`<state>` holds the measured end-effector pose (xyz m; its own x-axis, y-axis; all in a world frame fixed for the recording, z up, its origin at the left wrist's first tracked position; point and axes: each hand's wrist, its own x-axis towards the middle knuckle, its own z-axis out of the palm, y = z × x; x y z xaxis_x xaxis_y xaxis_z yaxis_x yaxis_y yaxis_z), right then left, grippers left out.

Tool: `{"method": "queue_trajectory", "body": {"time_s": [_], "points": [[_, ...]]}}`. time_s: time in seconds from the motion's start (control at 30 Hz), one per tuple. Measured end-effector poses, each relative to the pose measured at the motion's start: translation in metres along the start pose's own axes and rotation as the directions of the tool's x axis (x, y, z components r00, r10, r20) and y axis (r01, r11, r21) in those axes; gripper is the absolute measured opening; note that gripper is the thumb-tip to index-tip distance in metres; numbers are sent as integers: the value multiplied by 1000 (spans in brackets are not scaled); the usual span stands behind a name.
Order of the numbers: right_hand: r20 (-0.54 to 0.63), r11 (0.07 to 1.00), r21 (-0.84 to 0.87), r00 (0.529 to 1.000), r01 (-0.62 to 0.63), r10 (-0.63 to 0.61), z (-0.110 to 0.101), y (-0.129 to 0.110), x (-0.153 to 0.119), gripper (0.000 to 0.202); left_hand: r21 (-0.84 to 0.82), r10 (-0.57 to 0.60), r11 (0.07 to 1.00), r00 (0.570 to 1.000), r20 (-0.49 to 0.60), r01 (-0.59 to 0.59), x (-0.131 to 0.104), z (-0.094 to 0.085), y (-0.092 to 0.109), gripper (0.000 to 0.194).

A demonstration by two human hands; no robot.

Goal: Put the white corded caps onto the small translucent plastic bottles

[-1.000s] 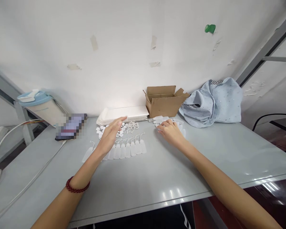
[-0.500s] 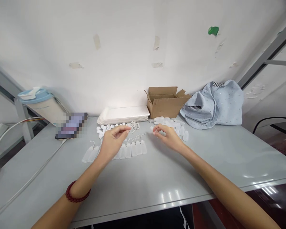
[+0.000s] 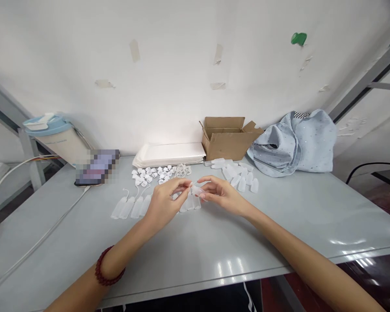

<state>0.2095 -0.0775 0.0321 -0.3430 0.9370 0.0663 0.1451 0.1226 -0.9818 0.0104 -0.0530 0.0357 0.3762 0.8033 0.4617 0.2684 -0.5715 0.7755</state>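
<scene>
Above the table, my right hand (image 3: 222,196) pinches a small translucent plastic bottle (image 3: 197,190), its neck pointing left. My left hand (image 3: 169,197) meets it there, thumb and fingertips closed on a bit of thin white cord that is mostly hidden. Below the hands lies a row of similar bottles (image 3: 127,208), several with white cords at their necks, partly covered by my left hand. White caps (image 3: 146,175) and a heap of white cords (image 3: 182,170) sit just behind. Loose bottles without caps (image 3: 242,184) are scattered to the right.
A stack of white sheets or envelopes (image 3: 172,152) and an open cardboard box (image 3: 229,145) stand against the wall. To the right is a light blue fabric hat (image 3: 292,145). At left are a phone (image 3: 99,167) on a cable and a tumbler (image 3: 61,141).
My hands have come together from either side. My left hand has moved right from near the cords, and the bottle in my right hand now meets its fingertips.
</scene>
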Motion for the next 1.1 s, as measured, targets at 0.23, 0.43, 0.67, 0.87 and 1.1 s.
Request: {"method": "queue_trajectory", "body": {"time_s": [0.23,0.43,0.67,0.87,1.1], "points": [[42,992,128,999,-17,12,2,2,1,35,84,126,989,992,-14,-125,-1,-1,1,14],[45,990,142,999,-10,3,4,2,0,35,142,198,971,980,-12,-194,0,0,0,15],[67,981,192,998,-23,10,5,2,-1,40,141,258,956,966,7,-257,-1,1,2,17],[62,968,247,998,-33,18,6,0,-2,32,120,284,951,959,16,-284,-2,2,3,19],[37,973,229,999,30,-39,6,0,-3,29,169,367,920,929,-54,-354,-3,2,4,19]]}}
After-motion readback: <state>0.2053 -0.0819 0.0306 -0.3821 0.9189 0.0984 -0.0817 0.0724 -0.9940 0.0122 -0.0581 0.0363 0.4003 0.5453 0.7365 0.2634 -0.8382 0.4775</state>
